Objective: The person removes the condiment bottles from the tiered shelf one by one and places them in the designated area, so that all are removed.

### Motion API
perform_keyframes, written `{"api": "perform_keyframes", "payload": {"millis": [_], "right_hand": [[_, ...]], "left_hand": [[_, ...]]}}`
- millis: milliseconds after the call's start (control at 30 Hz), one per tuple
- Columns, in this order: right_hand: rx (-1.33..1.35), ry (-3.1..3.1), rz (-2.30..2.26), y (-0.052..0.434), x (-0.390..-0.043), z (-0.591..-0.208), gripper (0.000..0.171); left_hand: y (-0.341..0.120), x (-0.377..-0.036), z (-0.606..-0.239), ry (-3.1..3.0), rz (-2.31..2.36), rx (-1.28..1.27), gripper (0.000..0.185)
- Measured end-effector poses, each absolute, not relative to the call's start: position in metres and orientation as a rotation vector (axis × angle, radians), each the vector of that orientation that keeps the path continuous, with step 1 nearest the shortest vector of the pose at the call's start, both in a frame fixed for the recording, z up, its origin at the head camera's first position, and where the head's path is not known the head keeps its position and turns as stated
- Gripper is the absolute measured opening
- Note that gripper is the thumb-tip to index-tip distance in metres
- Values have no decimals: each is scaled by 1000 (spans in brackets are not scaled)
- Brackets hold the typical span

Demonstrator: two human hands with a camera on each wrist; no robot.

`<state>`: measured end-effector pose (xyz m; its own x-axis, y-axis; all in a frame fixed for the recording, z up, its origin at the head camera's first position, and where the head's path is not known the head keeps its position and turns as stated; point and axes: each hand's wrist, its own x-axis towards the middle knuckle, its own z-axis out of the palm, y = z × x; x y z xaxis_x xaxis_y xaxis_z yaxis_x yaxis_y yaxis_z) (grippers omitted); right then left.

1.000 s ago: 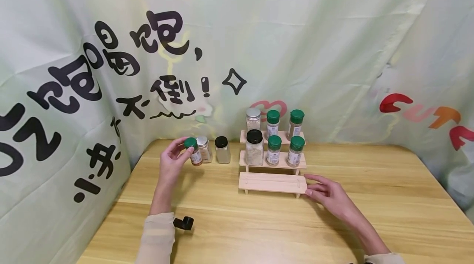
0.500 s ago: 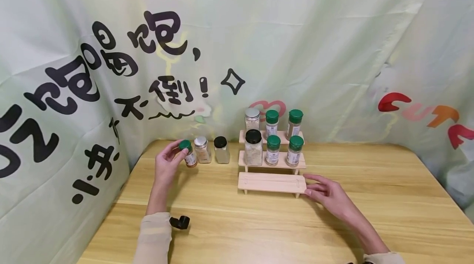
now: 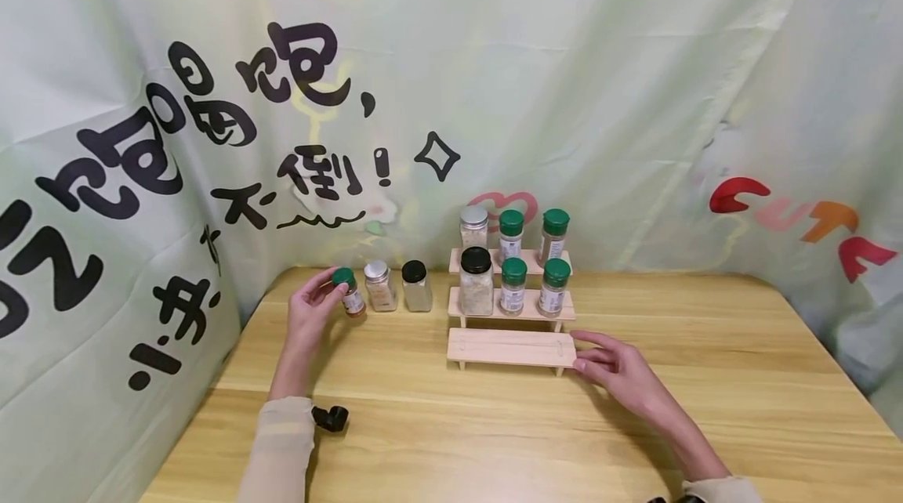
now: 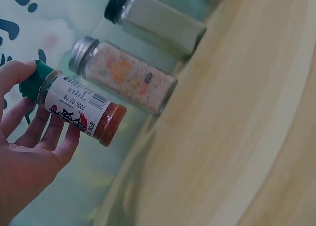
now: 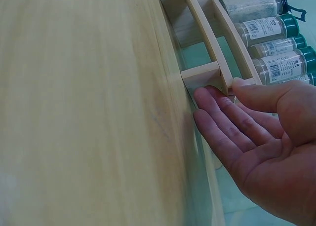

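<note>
My left hand (image 3: 310,311) (image 4: 34,137) grips a small green-capped jar of red spice (image 3: 347,291) (image 4: 79,106) at the far left of the wooden table (image 3: 494,425). The jar sits beside a silver-capped jar (image 3: 380,286) (image 4: 123,75) and a black-capped jar (image 3: 416,286) (image 4: 155,19). A three-step wooden rack (image 3: 509,315) stands in the middle; its bare lowest step (image 3: 508,346) is nearest me. My right hand (image 3: 614,366) (image 5: 247,137) lies flat, straight fingers touching the right end of that step (image 5: 207,75).
The rack's upper two steps hold several jars, most green-capped (image 3: 555,284), one large with a black cap (image 3: 476,281). A small black clip-like object (image 3: 330,417) lies by my left sleeve. A printed cloth backdrop (image 3: 212,135) closes the table's back and sides.
My left hand has carried the green-capped jar left and down toward the table, beside the silver-capped jar. The right hand stays at the rack's lowest step.
</note>
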<state>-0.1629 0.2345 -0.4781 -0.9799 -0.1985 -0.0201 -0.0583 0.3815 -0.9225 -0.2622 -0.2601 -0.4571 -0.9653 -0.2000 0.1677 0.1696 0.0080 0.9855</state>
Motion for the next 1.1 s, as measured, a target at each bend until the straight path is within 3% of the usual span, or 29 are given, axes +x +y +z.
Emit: {"api": "perform_keyframes", "payload": {"millis": [1100], "right_hand": [[-196, 2501, -1661, 233, -161, -477, 51]], "left_hand": [[-286, -290, -479, -2065, -2252, 134, 56]]}}
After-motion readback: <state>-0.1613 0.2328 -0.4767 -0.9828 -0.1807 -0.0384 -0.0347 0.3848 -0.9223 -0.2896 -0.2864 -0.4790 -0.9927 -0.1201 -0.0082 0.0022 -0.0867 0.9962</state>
